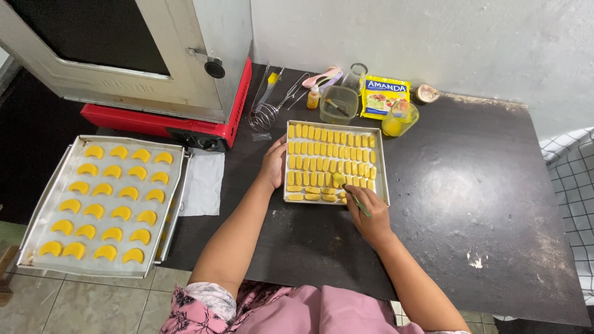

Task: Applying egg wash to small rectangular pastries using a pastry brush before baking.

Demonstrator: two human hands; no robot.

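Observation:
A metal baking tray (385,179) lies on the black table (470,185), filled with rows of small yellow finger-shaped dough pieces (328,151). My left hand (273,162) rests against the tray's left edge. My right hand (368,213) sits at the tray's near edge and is shut on a green-handled brush (357,204), whose tip touches the pieces in the near rows. Those near pieces look glossier than the ones farther back.
A second tray (38,204) with yellow crescent-shaped pieces sits at the left, overhanging the table. A metal oven (185,55) stands on a red stove (238,108). Behind the tray are a whisk (265,114), tongs, a plastic container (339,104), a yellow packet (384,96) and a cup of yellow liquid (399,119).

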